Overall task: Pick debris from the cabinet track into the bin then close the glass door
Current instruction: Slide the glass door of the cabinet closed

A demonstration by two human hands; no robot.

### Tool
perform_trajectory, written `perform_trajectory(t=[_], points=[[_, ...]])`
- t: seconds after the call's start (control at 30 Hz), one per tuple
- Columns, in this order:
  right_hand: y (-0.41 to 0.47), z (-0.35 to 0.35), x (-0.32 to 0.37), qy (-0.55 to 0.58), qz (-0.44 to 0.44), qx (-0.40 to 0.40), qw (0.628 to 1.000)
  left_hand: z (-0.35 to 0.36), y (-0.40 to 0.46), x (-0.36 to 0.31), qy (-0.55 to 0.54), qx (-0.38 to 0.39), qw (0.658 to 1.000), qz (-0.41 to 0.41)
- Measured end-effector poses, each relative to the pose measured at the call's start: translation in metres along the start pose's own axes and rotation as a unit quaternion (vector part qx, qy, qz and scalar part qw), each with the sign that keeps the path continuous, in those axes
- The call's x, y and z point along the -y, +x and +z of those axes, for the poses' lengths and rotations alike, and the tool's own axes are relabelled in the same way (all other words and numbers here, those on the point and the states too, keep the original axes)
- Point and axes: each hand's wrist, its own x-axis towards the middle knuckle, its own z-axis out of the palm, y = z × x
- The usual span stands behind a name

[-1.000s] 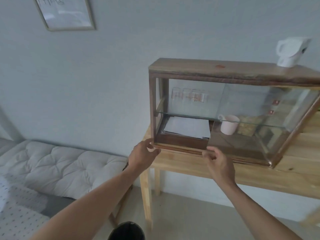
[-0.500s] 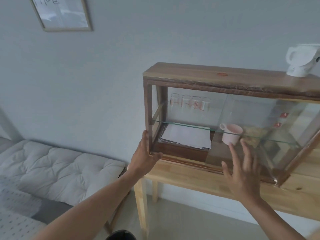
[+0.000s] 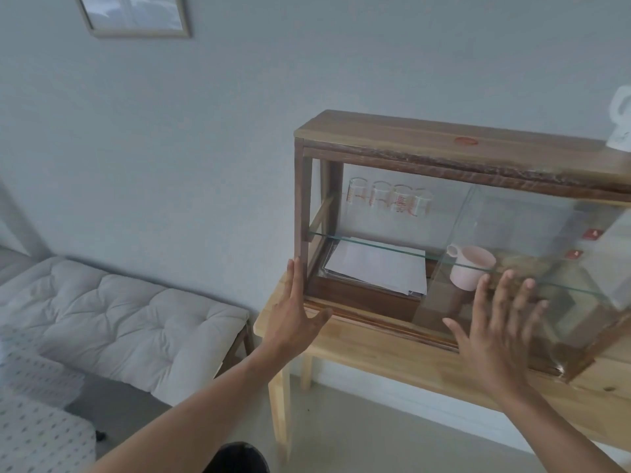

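Against the cabinet's (image 3: 444,145) left post, the left hand (image 3: 293,322) lies flat, grip apart; the right hand (image 3: 495,332), fingers spread, presses the glass door (image 3: 546,240).

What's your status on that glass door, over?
Left hand flat on cabinet's left post, right hand open against glass door. Door not closed, left half open. Nothing visible blocking track.
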Motion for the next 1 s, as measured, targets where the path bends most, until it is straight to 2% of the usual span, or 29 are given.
perform_trajectory(t=[0.7,1.0], points=[[0.03,0.003,0.152,0.056,-0.057,-0.007,0.997,0.005,-0.002,-0.003,0.015,-0.005,1.0,-0.021],[0.034,0.0,0.173,0.068,-0.062,0.0,0.996,0.005,-0.002,-0.001,-0.013,-0.013,1.0,-0.022]])
